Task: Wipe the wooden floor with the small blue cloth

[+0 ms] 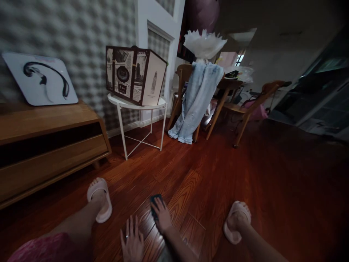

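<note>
On the wood floor (188,182) my right hand (162,215) presses a small dark teal cloth (155,199) down with its fingers laid over it. Whether the cloth is folded or a pad, I cannot make out. To its left, my left hand (132,238) has its fingers stretched out and apart, a ring on one of them, and holds nothing. It appears to lie on or just above the boards. A greyish patch below my right forearm at the bottom edge is too dim to name.
My feet in pale slippers (101,198) stand on either side. A wooden cabinet (54,156) carries a framed picture (46,78). Ahead, a white side table (136,105) bears a printed box (128,74). Jeans (196,98) hang over a chair; another wooden chair (251,105) stands farther right.
</note>
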The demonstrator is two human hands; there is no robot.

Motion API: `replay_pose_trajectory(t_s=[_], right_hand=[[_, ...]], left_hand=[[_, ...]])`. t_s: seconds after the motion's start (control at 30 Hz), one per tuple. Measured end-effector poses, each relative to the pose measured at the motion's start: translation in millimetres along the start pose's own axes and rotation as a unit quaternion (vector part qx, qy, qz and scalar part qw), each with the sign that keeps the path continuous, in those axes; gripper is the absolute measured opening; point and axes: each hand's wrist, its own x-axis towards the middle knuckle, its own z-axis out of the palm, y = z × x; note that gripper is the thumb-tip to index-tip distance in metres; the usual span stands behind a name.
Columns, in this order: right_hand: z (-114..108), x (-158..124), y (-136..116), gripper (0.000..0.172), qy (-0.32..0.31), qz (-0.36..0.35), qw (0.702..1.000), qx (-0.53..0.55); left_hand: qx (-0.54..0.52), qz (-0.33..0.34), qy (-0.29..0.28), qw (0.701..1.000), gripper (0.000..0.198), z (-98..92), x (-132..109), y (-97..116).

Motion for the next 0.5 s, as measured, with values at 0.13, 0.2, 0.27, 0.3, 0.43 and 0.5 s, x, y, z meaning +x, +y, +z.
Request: replay_pose_trajectory(t_s=[0.13, 0.2, 0.27, 0.3, 0.43, 0.5], right_hand=[[-64, -15, 98, 0.074, 0.081, 0.198, 0.974, -0.079], [-87, -41, 146, 0.069, 0.145, 0.319, 0.93, -0.11], [-97, -71, 180, 0.065, 0.21, 0.405, 0.881, -0.129], [-98, -84, 189, 0.064, 0.237, 0.429, 0.861, -0.135], [-78, -99, 182, 0.066, 0.306, 0.484, 0.811, -0.123], [-65, -85, 161, 0.068, 0.316, 0.479, 0.813, -0.101]], left_hand=[[-0.008, 0.005, -0.006, 1.0, 0.064, -3.2, 1, 0], [-0.007, -0.001, -0.009, 1.0, 0.064, -4.2, 2, 1], [-0.002, -0.007, -0.01, 1.0, 0.062, -5.4, 2, 2], [0.002, -0.009, -0.01, 1.0, 0.061, -6.3, 2, 3], [0.016, -0.003, -0.022, 1.0, 0.06, -10.8, 3, 4], [0.022, -0.006, -0.03, 0.999, 0.061, -13.0, 3, 4]])
